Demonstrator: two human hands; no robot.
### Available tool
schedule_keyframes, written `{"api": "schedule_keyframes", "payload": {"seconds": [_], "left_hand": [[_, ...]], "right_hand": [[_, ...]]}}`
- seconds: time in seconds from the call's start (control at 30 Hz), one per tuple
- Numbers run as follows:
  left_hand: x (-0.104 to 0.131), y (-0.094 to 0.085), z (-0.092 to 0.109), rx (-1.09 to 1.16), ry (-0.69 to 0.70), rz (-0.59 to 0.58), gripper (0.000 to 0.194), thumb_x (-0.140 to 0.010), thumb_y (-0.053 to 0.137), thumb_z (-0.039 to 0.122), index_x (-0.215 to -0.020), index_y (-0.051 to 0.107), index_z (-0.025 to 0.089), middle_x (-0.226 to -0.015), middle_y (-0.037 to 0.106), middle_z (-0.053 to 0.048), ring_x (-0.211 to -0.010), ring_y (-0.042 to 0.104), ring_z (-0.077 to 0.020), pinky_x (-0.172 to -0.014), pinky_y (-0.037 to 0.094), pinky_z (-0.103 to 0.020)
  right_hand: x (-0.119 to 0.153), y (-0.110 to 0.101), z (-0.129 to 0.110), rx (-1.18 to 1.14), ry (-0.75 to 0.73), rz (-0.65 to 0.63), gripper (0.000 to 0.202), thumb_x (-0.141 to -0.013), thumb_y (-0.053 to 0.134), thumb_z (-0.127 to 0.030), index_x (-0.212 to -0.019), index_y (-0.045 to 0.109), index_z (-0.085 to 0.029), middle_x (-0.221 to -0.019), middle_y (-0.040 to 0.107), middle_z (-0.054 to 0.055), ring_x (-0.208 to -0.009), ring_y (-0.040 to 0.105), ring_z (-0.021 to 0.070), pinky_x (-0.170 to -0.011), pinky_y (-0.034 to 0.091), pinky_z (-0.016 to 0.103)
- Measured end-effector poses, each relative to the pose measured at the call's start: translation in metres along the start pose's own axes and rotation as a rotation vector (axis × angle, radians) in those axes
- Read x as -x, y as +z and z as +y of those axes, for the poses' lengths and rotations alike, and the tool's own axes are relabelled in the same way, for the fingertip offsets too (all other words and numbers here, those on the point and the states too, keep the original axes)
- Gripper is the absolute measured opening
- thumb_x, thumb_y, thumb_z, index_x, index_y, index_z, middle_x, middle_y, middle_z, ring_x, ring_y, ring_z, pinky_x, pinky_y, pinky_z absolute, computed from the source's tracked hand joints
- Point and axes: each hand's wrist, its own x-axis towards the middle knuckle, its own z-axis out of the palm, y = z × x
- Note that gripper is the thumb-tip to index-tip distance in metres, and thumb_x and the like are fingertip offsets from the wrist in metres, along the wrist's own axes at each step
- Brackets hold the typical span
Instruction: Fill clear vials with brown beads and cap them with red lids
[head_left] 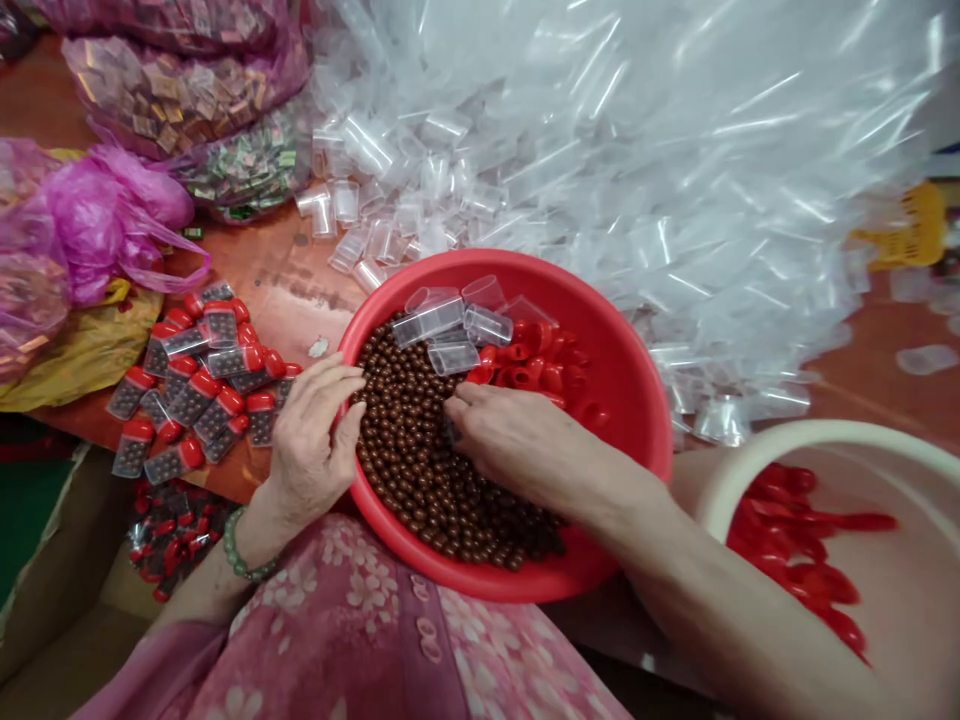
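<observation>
A red basin point(637, 370) sits before me, with a heap of small shiny brown balls point(405, 440) in its left and lower part. Several clear plastic tubes point(435, 318) rest on the balls at the back, beside a pile of red caps point(551, 375). My left hand point(311, 440) lies against the basin's left rim, fingers stretched over it and thumb apart. Among the balls, my right hand point(495, 430) has its fingers curled closed; a bit of something greyish shows under them, but what it is stays hidden.
Filled tubes with red caps point(199, 390) lie in a pile at left, above an open carton point(90, 560) holding more. A large heap of clear tubes point(600, 150) spreads behind the basin. A white tub point(832, 435) with red pieces stands at right; bulging pink bags point(105, 220) are back left.
</observation>
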Motion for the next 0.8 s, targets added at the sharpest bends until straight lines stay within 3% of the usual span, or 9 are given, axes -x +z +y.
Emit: {"api": "schedule_keyframes", "payload": {"seconds": [0.1,0.23,0.43,0.53,0.67,0.8], "left_hand": [[0.0,0.008,0.003,-0.016,0.066,-0.057,0.02,-0.09,0.053,0.011,-0.108,0.062,0.013,-0.109,0.072,-0.013,-0.117,0.062,-0.0231,-0.104,0.049,-0.044],[-0.001,0.011,0.002,-0.062,0.095,-0.118,0.022,-0.091,0.05,0.01,-0.109,0.061,0.014,-0.108,0.073,-0.01,-0.117,0.063,-0.0225,-0.11,0.042,-0.049],[-0.005,0.004,0.007,-0.159,0.12,-0.24,0.024,-0.092,0.047,0.009,-0.112,0.06,0.011,-0.113,0.072,-0.012,-0.119,0.063,-0.0244,-0.114,0.038,-0.052],[-0.011,-0.001,0.015,-0.111,0.122,-0.322,0.03,-0.094,0.043,0.01,-0.12,0.057,0.01,-0.121,0.069,-0.014,-0.122,0.061,-0.0231,-0.114,0.04,-0.048],[-0.023,-0.008,0.025,0.049,0.018,-0.441,0.037,-0.094,0.039,0.011,-0.129,0.053,0.005,-0.131,0.062,-0.018,-0.127,0.057,-0.0207,-0.113,0.043,-0.037],[-0.03,-0.009,0.03,0.177,-0.13,-0.577,0.046,-0.091,0.039,0.01,-0.136,0.046,0.003,-0.139,0.054,-0.02,-0.132,0.051,-0.0224,-0.116,0.04,-0.039]], "right_hand": [[-0.013,0.006,-0.012,-0.043,-0.069,-0.047,0.025,-0.079,0.044,0.002,-0.09,0.062,-0.012,-0.085,0.064,0.011,-0.077,0.064,0.0217,-0.067,0.047,0.031],[-0.022,0.014,-0.011,-0.307,-0.144,-0.072,0.024,-0.074,0.052,-0.001,-0.094,0.059,-0.011,-0.094,0.063,0.013,-0.083,0.062,0.022,-0.075,0.05,0.032],[-0.009,0.022,0.003,-0.91,-0.236,0.137,0.027,-0.088,0.061,-0.025,-0.113,0.055,-0.017,-0.11,0.065,0.01,-0.103,0.061,0.0214,-0.093,0.049,0.036],[-0.003,0.026,0.007,-1.102,-0.199,0.198,0.036,-0.085,0.067,-0.036,-0.115,0.057,-0.018,-0.113,0.065,0.008,-0.108,0.061,0.0215,-0.097,0.048,0.037],[-0.001,0.026,0.011,-1.165,-0.194,0.219,0.038,-0.084,0.069,-0.037,-0.117,0.06,-0.02,-0.117,0.065,0.008,-0.111,0.06,0.0221,-0.099,0.048,0.039],[-0.003,0.023,0.015,-1.129,-0.229,0.281,0.036,-0.086,0.068,-0.034,-0.117,0.06,-0.019,-0.115,0.064,0.008,-0.113,0.059,0.0219,-0.097,0.049,0.038]]}}
